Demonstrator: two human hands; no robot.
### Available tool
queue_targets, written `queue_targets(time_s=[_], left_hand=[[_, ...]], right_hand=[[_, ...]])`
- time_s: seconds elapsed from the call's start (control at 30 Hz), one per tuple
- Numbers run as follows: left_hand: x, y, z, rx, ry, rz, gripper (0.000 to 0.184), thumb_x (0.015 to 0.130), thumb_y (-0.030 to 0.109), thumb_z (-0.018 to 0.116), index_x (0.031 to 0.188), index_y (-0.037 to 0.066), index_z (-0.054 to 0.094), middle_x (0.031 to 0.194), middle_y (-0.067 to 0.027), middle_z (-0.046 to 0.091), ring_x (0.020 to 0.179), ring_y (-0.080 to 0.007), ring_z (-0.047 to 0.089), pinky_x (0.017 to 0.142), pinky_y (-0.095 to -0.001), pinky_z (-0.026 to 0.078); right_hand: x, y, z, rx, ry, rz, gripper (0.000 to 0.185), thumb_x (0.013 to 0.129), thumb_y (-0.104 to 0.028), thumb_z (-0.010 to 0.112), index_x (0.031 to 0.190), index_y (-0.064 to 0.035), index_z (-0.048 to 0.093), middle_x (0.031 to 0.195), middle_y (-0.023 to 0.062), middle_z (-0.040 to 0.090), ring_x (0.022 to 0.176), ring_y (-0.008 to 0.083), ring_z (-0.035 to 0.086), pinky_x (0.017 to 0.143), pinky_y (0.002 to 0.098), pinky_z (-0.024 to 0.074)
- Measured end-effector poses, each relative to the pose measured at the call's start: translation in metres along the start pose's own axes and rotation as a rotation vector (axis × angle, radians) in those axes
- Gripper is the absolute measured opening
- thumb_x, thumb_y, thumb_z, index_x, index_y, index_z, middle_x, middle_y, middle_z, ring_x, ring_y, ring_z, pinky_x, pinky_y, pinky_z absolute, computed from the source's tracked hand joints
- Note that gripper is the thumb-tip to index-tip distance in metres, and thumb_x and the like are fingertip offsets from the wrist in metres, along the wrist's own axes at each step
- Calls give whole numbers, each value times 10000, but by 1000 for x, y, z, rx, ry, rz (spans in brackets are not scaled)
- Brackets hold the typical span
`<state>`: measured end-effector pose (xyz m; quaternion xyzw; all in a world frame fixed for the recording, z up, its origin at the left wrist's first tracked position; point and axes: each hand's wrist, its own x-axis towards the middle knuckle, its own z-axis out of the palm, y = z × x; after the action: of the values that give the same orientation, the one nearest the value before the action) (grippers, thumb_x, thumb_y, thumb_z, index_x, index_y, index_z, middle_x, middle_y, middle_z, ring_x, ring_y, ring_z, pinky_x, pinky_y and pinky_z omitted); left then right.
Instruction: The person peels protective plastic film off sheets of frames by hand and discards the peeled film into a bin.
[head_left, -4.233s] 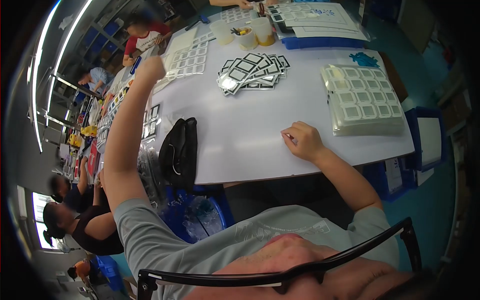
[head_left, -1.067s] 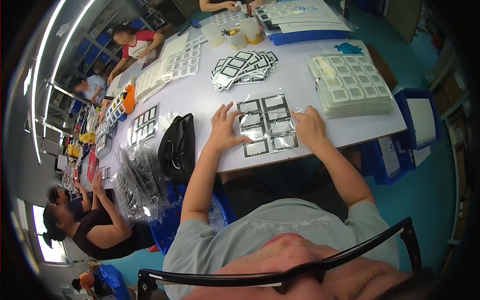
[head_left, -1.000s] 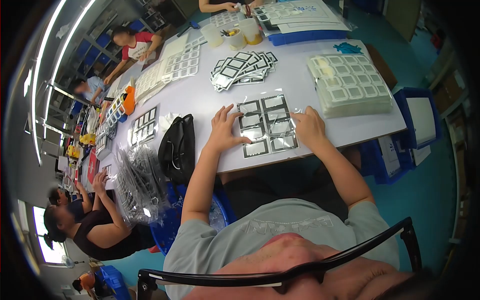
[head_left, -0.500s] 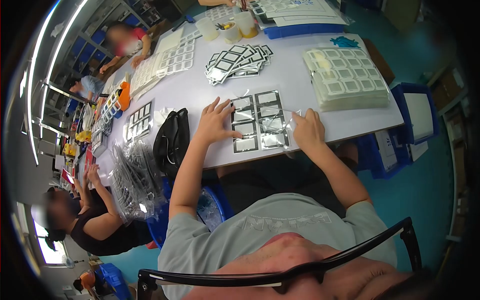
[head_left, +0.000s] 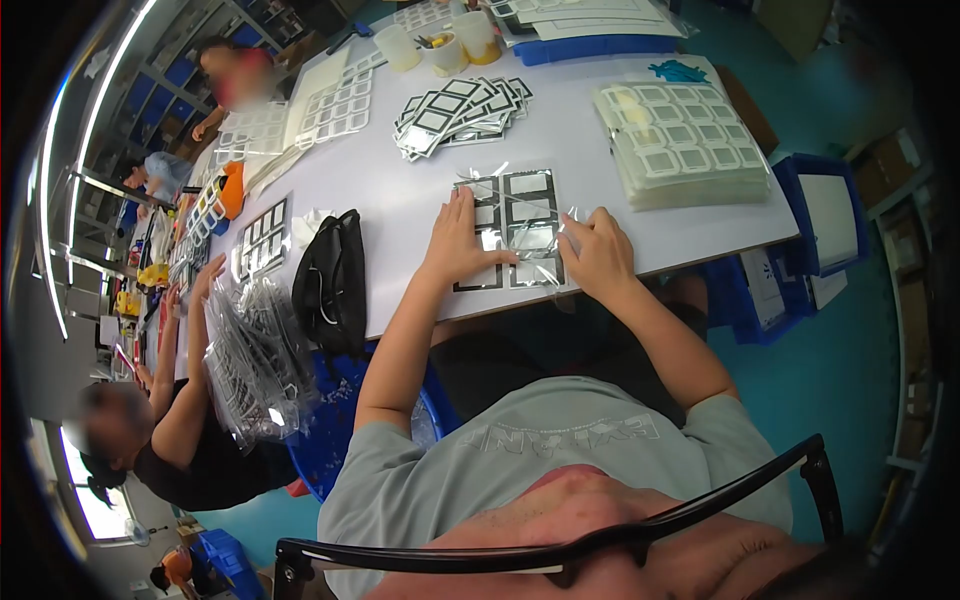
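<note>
A worker's left hand (head_left: 460, 240) lies with fingers and thumb spread across the left side of a black-framed panel sheet (head_left: 530, 185), flat near the edge of a white table (head_left: 400, 185). The right hand (head_left: 600, 252) curls its fingers at clear film (head_left: 552, 264) along the sheet's right side; whether they pinch it cannot be told.

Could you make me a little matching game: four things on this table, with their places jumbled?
Things
1. Black fabric pouch
2. Flat sheet of black-bordered rectangles
3. Thick stack of translucent, white-framed sheets
4. Loose, overlapping pile of black-bordered cards

Places
A. Between the whitish plastic cups and the flat sheet
B. Partly under the person's left hand
C. Beside the heaped clear plastic bags
D. Next to the small blue heap

Pairs: 1-C, 2-B, 3-D, 4-A
</note>
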<state>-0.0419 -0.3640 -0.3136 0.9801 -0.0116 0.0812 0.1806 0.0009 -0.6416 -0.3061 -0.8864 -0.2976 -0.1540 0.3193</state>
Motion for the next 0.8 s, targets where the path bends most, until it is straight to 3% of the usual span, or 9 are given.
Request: queue_targets(time_s=[0.13, 0.23, 0.33, 0.43, 0.53, 0.63, 0.67, 0.77, 0.8], left_hand=[[-4, -3, 0, 3, 10, 15, 1626, 483, 765, 944, 1597, -176, 225, 1645, -368, 343, 1582, -499, 273, 1298, -555, 233], [-2, -3, 2, 1, 0, -13, 1645, 459, 750, 960, 1602, -172, 218, 1650, -369, 335, 1588, -485, 269, 1303, -551, 228], [-1, 0, 0, 3, -21, -43, 1645, 456, 715, 981, 1602, -179, 209, 1646, -370, 343, 1591, -471, 275, 1307, -548, 225], [0, 2, -4, -43, -27, -73, 1644, 452, 683, 999, 1598, -189, 204, 1640, -372, 354, 1591, -463, 283, 1311, -545, 217], [0, 2, -7, -38, -35, -103, 1661, 440, 675, 1005, 1596, -199, 193, 1636, -377, 360, 1589, -464, 288, 1315, -541, 211], [-1, 0, -11, -38, -48, -108, 1676, 438, 690, 999, 1603, -195, 182, 1650, -373, 341, 1598, -456, 272, 1315, -549, 199], [-1, -1, -12, -29, -63, -105, 1679, 442, 709, 988, 1609, -188, 180, 1660, -367, 329, 1604, -451, 262, 1314, -558, 191], [-1, -2, -14, 9, -112, -92, 1685, 453, 765, 954, 1626, -163, 177, 1688, -349, 292, 1620, -435, 230, 1312, -587, 165], [-1, -3, -14, 31, -125, -86, 1685, 458, 785, 941, 1632, -153, 179, 1697, -344, 279, 1625, -429, 219, 1311, -596, 155]], right_hand=[[0, 4, 4, 7, 11, -18, 358, 920, -168, 780, 1265, -75, 767, 979, 113, 554, 814, 277, 628, 704, 398, 537], [5, 8, 9, 383, 19, 85, 560, 910, -56, 784, 1447, -78, 627, 1050, 96, 567, 742, 184, 644, 660, 316, 536], [9, -2, 15, 831, 197, 117, 816, 901, 38, 779, 1611, -131, 414, 1119, 97, 579, 684, 106, 626, 635, 249, 517], [19, -11, 18, 1068, 109, 188, 950, 907, 63, 764, 1677, -173, 260, 1131, 107, 597, 668, 95, 614, 650, 245, 514], [24, -3, 10, 754, 52, 222, 917, 912, 62, 757, 1670, -161, 289, 1098, 106, 605, 675, 96, 612, 658, 250, 522], [22, 27, 9, 354, 32, 47, 916, 914, 64, 756, 1669, -152, 284, 1079, 110, 609, 677, 95, 612, 665, 256, 530], [18, 32, 12, 376, 60, 74, 875, 899, 73, 757, 1645, -151, 359, 1084, 112, 610, 662, 103, 614, 667, 266, 536], [15, 25, 18, 907, 154, 360, 824, 877, 83, 758, 1604, -157, 453, 1081, 104, 611, 645, 120, 618, 667, 269, 537], [17, 26, 16, 880, 143, 374, 816, 869, 85, 759, 1593, -157, 470, 1083, 106, 611, 638, 127, 619, 667, 274, 539]])
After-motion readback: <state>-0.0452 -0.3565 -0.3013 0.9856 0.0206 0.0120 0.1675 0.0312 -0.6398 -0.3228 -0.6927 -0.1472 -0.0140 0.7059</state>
